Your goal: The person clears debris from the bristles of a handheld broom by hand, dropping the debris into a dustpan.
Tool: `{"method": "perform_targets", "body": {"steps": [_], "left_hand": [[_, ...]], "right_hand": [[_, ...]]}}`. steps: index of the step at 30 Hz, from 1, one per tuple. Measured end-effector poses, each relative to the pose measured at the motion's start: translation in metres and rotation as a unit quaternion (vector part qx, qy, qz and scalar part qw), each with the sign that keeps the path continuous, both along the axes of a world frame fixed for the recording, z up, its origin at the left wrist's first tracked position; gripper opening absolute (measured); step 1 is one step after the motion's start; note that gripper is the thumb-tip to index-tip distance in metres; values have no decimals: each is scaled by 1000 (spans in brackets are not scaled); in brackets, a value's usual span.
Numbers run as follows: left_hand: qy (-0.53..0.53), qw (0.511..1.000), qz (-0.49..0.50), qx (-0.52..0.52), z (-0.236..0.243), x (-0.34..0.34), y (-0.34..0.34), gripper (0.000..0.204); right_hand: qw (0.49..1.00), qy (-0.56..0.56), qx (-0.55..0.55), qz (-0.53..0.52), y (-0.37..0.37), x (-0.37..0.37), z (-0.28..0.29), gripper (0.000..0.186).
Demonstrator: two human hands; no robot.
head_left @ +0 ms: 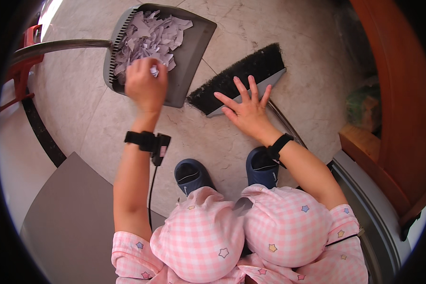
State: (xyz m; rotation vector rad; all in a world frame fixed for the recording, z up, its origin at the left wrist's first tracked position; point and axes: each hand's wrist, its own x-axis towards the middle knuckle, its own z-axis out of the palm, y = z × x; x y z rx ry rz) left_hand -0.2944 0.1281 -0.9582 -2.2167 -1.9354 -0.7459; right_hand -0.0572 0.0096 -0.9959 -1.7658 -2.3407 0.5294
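Observation:
A grey dustpan point(187, 61) lies on the floor at the far left, holding a heap of torn white paper scraps point(151, 35). Over its near edge, my left hand point(146, 85) is closed with a bit of paper point(154, 71) showing between the fingers. To the right of the dustpan rests a broom head point(251, 71) with black bristles and a grey back. My right hand point(248, 106) hovers over or touches that broom head, fingers spread and holding nothing; contact is hard to judge.
The dustpan's metal handle point(64, 45) runs left toward a red plastic object point(21, 71). Behind my right wrist passes the broom's thin stick point(288, 125). Brown wooden furniture point(397, 94) borders the right side. A grey panel point(75, 203) is at lower left; blue slippers point(191, 175) are below me.

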Motion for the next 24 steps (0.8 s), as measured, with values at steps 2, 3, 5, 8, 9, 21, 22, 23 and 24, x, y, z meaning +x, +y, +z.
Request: {"method": "perform_targets", "body": {"steps": [2,3,5,8,9,21,22,23,24], "left_hand": [[44,997,53,-25,14,-17,4,9],[87,990,85,-70,19,-25,4,9],[103,985,79,-110,15,-33,2,7],[-8,994,-67,-89,17,-11,-12,37],[-22,988,-117,-97,15,0,-16,32],[66,942,-184,-274,-37,65,-39,8],[65,942,-184,-274,-40,65,-40,8],[69,941,-199,-263,-41,65,-40,6],[73,941,-214,-252,-43,65,-40,4]], "right_hand": [[1000,-11,8,-3,-1,1,0,42],[1000,-9,9,-2,-2,0,0,42],[1000,-15,4,-5,-2,-1,1,42],[1000,-17,6,-5,1,0,0,43],[1000,-16,9,-2,2,1,-1,43],[1000,-21,4,0,4,22,-25,43],[1000,-21,4,0,3,24,-27,43],[1000,-21,4,0,2,25,-28,42],[1000,-21,4,-1,1,26,-29,42]]}}
